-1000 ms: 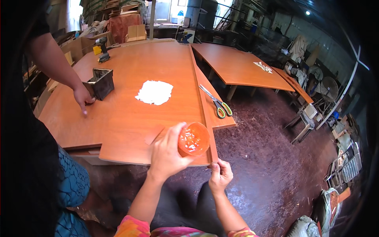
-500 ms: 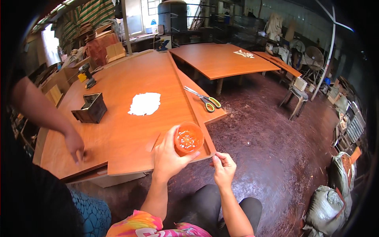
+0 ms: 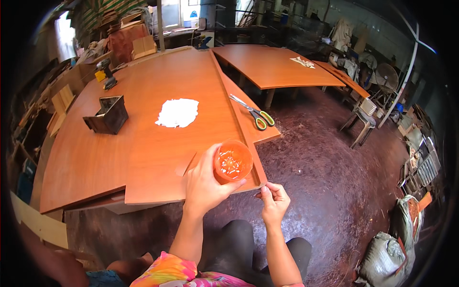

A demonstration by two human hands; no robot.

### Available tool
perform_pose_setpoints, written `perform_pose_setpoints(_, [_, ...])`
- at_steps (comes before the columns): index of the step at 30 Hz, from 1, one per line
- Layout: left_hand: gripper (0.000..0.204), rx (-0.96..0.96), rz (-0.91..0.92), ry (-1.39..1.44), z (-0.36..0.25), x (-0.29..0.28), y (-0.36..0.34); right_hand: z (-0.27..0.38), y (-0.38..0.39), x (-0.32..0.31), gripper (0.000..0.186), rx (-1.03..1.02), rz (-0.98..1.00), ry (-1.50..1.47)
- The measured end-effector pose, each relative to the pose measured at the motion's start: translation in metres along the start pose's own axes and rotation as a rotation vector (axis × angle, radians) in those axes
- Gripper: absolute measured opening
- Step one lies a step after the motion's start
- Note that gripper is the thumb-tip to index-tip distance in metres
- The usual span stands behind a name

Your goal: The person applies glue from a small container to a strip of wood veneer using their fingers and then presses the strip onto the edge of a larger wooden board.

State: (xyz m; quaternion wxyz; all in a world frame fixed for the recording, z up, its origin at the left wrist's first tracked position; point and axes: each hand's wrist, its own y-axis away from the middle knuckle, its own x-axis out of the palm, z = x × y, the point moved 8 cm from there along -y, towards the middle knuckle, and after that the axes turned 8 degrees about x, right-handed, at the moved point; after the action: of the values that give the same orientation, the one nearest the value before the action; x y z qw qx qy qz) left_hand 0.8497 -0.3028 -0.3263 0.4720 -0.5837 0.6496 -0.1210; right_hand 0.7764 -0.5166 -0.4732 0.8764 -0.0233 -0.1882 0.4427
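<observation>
Orange cup (image 3: 234, 162) gripped in left hand (image 3: 204, 185); right hand (image 3: 275, 200) pinched at strip end (image 3: 258, 175).

The left hand (image 3: 203, 179) is wrapped around an orange cup (image 3: 234, 160), open top up, interior glossy. The right hand (image 3: 274, 203) has thumb and forefinger pinched at the near end of a wooden strip (image 3: 257, 167); firm grip cannot be confirmed. On the counter (image 3: 158, 158): a white irregular patch (image 3: 178, 113), a dark open box (image 3: 111, 115) left of it, and a cordless drill (image 3: 107, 75) farther back. Scissors (image 3: 253, 113) lie right of the strip.
</observation>
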Motion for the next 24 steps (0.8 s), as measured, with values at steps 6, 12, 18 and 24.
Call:
perform_pose_setpoints(6, [0.092, 0.009, 0.033, -0.053, 0.002, 0.002, 0.000, -0.005, 0.006, 0.006, 0.015, 0.005, -0.036, -0.020])
perform_pose_setpoints(12, [0.095, -0.069, 0.049, -0.087, 0.007, 0.000, 0.003, -0.061, 0.027, -0.006, 0.006, 0.084, 0.169, 0.275])
perform_pose_setpoints(18, [0.098, -0.132, 0.101, -0.093, 0.003, 0.008, 0.002, -0.263, 0.139, -0.104, 0.024, 0.258, 0.625, 1.342])
perform_pose_setpoints(24, [0.096, -0.031, 0.010, -0.042, 0.006, 0.005, 0.006, -0.206, 0.154, -0.029, 0.021, -0.161, 0.500, 0.795])
